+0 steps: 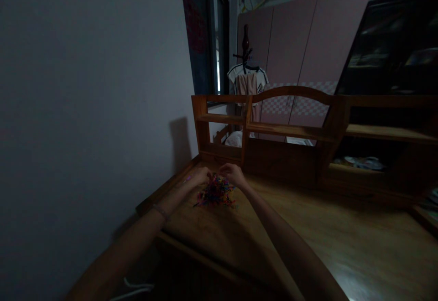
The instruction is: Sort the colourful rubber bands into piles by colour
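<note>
Hands, the left hand (203, 174) and the right hand (232, 174), are facing each other over the far edge of a heap of thin multicoloured strips (215, 194). Both are curving half closed, fingertips bunching inward with a narrow gap between them; dimness is hiding whether either is pinching a strip. That close, mirrored pose is probably letting the fingers work on something tiny together. The strips, too small to identify surely, are lying loose on the wooden tabletop (342, 228), perhaps gathered so any colour is staying within easy reach. A bracelet (160, 210) is circling the left wrist, and a small purple object (187, 179) is resting just beyond that forearm, near the wall (102, 86). Behind, a wooden shelf unit (290, 130) is standing along the tabletop's back, likely keeping stored things off the working surface. Farther off, a short-sleeved shirt (232, 72) is hanging from a coat stand (245, 41) before a pink wardrobe (290, 41).
</note>
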A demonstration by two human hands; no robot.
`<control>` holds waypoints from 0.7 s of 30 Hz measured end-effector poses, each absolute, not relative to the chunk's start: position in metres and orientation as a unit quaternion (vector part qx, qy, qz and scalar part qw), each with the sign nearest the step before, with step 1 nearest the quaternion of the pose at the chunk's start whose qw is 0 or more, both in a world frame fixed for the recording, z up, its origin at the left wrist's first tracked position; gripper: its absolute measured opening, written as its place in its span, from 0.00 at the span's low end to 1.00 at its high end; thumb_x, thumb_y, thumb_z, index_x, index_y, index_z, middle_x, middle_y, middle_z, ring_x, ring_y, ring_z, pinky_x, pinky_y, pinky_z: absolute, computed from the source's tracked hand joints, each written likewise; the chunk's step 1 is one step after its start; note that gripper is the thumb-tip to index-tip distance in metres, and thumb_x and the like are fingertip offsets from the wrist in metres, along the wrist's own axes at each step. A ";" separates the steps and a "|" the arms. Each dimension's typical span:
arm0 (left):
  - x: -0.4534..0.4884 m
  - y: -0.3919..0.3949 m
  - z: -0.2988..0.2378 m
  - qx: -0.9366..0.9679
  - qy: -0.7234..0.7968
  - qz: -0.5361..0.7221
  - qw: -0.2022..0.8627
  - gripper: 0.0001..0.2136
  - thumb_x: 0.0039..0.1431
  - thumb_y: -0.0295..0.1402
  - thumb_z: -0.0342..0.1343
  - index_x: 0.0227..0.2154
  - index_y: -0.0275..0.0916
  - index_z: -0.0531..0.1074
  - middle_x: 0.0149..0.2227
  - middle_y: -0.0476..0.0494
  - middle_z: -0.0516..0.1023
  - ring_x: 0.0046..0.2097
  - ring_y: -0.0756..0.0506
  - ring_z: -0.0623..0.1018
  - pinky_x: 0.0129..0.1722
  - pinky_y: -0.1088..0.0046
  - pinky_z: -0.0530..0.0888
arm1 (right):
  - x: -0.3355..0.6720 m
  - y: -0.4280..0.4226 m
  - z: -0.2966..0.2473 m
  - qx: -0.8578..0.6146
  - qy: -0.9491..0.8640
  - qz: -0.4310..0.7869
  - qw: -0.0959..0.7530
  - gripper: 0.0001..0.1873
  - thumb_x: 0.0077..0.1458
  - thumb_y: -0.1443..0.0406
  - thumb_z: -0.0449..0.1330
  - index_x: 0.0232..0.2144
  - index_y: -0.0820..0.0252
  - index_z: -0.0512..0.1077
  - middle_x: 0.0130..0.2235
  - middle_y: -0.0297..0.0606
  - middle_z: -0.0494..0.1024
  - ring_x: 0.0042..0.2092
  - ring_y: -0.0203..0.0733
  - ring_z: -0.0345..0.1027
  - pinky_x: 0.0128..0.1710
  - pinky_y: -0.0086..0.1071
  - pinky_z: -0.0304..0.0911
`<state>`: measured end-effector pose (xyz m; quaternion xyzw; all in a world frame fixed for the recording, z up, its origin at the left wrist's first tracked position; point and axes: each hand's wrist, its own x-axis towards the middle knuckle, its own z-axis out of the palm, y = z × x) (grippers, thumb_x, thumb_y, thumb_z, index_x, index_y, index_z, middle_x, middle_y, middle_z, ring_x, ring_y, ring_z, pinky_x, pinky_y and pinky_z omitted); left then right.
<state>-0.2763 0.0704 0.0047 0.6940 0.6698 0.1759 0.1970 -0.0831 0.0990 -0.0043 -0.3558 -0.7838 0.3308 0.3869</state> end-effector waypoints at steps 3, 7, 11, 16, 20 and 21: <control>-0.275 0.068 0.013 0.691 0.664 0.222 0.178 0.06 0.42 0.25 0.61 0.25 0.39 0.79 0.26 0.48 0.81 0.33 0.47 0.78 0.33 0.77 0.70 | -0.062 0.094 -0.005 -0.371 -0.756 0.329 0.427 0.07 0.49 0.65 0.61 0.33 0.57 0.76 0.37 0.37 0.81 0.40 0.41 0.75 0.41 0.30 0.68; -0.272 0.075 0.042 0.667 0.658 0.318 0.147 0.04 0.45 0.30 0.60 0.24 0.36 0.79 0.25 0.45 0.79 0.32 0.46 0.78 0.34 0.74 0.70 | -0.015 0.081 -0.008 -0.387 -0.726 0.333 0.460 0.10 0.50 0.60 0.59 0.34 0.59 0.75 0.34 0.38 0.80 0.36 0.41 0.76 0.36 0.29 0.69; -0.237 0.082 0.090 0.625 0.626 0.449 0.125 0.12 0.56 0.34 0.52 0.36 0.34 0.78 0.31 0.43 0.81 0.36 0.46 0.78 0.37 0.74 0.71 | 0.039 0.060 -0.006 -0.425 -0.697 0.328 0.475 0.19 0.54 0.51 0.56 0.34 0.62 0.73 0.23 0.36 0.76 0.21 0.37 0.70 0.21 0.26 0.64; -0.137 0.041 0.121 0.612 0.533 0.567 0.141 0.16 0.62 0.38 0.46 0.45 0.33 0.72 0.42 0.39 0.79 0.41 0.47 0.78 0.41 0.75 0.72 | 0.110 0.015 0.007 -0.486 -0.663 0.261 0.507 0.27 0.56 0.45 0.52 0.29 0.62 0.74 0.13 0.29 0.63 0.14 0.33 0.56 0.14 0.24 0.48; -0.081 -0.031 0.075 0.634 0.447 0.573 0.264 0.15 0.61 0.45 0.48 0.34 0.39 0.73 0.33 0.44 0.80 0.39 0.45 0.78 0.44 0.71 0.73 | 0.186 -0.049 0.006 -0.568 -0.644 0.166 0.485 0.28 0.56 0.44 0.50 0.27 0.58 0.77 0.23 0.37 0.74 0.22 0.38 0.67 0.22 0.27 0.59; -0.076 -0.049 0.056 0.636 0.461 0.553 0.279 0.15 0.61 0.45 0.46 0.32 0.41 0.74 0.33 0.44 0.80 0.39 0.45 0.79 0.44 0.71 0.73 | 0.206 -0.068 0.003 -0.589 -0.633 0.157 0.477 0.27 0.56 0.44 0.50 0.27 0.57 0.77 0.26 0.38 0.77 0.26 0.41 0.71 0.26 0.28 0.63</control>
